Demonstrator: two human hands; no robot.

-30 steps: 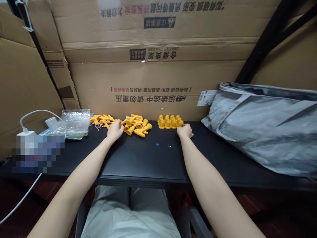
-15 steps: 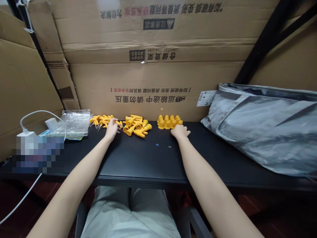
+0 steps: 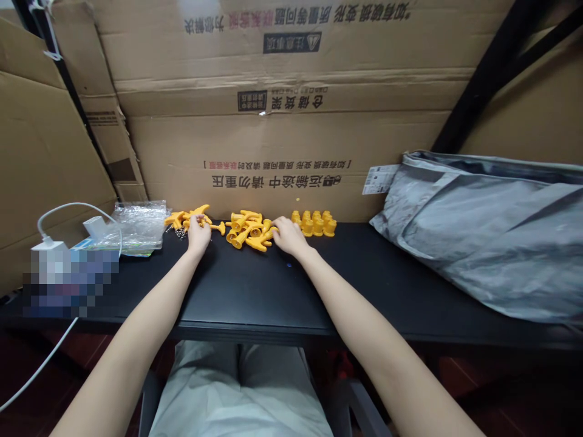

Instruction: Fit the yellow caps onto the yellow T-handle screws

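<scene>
At the far left I see a white charger (image 3: 48, 246) with a white cable (image 3: 68, 204) looping out of it, above a blurred patch on the black table (image 3: 264, 297). Just beside it, clear plastic wrapping (image 3: 141, 224) lies flat near the cardboard (image 3: 273, 139), whose printing stands upside down to me. Next comes a loose heap of yellow handle-like pieces (image 3: 176, 220), with fine metallic bits among them. My left hand (image 3: 199, 235) is at this heap's right side, fingers bent in among the pieces; one piece shows past the fingertips and another lies just right of the hand. The fingers hide too much at this size, so I cannot tell whether they grip anything. Farther right lies a second heap of yellow pieces with round cupped ends (image 3: 246, 233), tumbled on their sides. My right hand (image 3: 291, 235) reaches its right edge, fingers curled at the nearest piece; I cannot tell whether they have closed on it. Beside that hand, partly behind it, yellow cups (image 3: 319, 228) stand upright in close rows. A large grey bag (image 3: 478, 243) slumps over the table's right end.
</scene>
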